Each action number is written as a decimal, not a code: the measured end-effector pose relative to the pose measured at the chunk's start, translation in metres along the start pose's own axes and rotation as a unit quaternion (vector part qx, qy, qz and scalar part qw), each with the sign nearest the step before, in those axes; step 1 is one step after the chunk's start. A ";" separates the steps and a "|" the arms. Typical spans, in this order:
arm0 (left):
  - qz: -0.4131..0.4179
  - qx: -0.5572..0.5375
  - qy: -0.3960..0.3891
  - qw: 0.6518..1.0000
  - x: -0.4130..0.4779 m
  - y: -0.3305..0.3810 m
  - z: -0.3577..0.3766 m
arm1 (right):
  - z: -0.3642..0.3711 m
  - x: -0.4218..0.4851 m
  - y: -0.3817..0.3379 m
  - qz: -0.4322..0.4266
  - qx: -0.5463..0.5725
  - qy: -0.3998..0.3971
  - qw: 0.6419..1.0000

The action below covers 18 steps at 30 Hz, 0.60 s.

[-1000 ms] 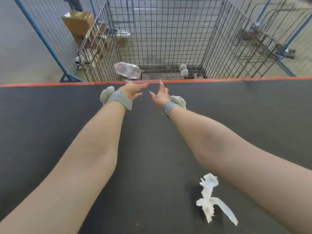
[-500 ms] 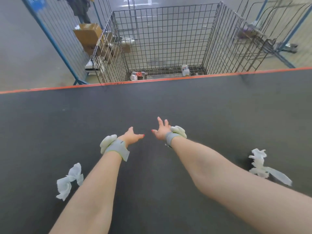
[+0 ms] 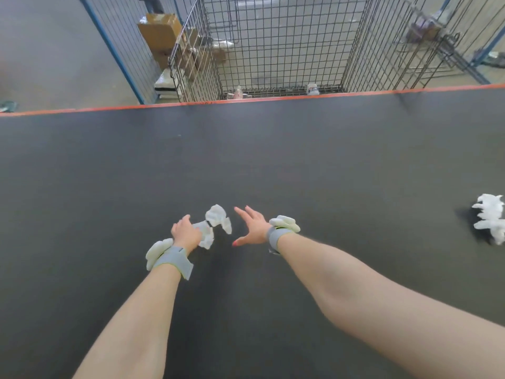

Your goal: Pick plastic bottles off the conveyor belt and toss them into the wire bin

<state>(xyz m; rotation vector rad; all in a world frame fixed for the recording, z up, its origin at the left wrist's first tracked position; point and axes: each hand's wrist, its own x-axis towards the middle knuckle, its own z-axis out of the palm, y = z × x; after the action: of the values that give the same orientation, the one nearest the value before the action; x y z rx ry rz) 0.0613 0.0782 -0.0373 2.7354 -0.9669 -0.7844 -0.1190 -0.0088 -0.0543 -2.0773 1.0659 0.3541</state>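
Well, the only bottles (image 3: 312,89) lie in the wire bin (image 3: 273,36) at twelve o'clock, so I'd hold my spread right grip (image 3: 252,228) ready and lift my left grip (image 3: 185,233), whether pinching I cannot tell, off the white scrap (image 3: 218,218).

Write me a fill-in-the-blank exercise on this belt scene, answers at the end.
1. The conveyor belt has a far edge coloured ____.
2. In the wire bin lie ____ bottles.
3. The hand partly hiding the crumpled white scrap is the person's ____.
4. The right hand, fingers spread, holds ____.
Answers: orange; two; left; nothing.
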 end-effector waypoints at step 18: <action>-0.008 0.047 -0.124 0.991 -0.027 -0.017 0.020 | 0.013 -0.018 0.009 0.189 -0.133 0.100 0.968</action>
<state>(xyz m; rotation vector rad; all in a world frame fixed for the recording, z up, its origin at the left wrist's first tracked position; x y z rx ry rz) 0.0430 0.1093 -0.0477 2.7743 -1.0534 -1.1325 -0.1356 0.0076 -0.0581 -2.1700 1.6196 0.5066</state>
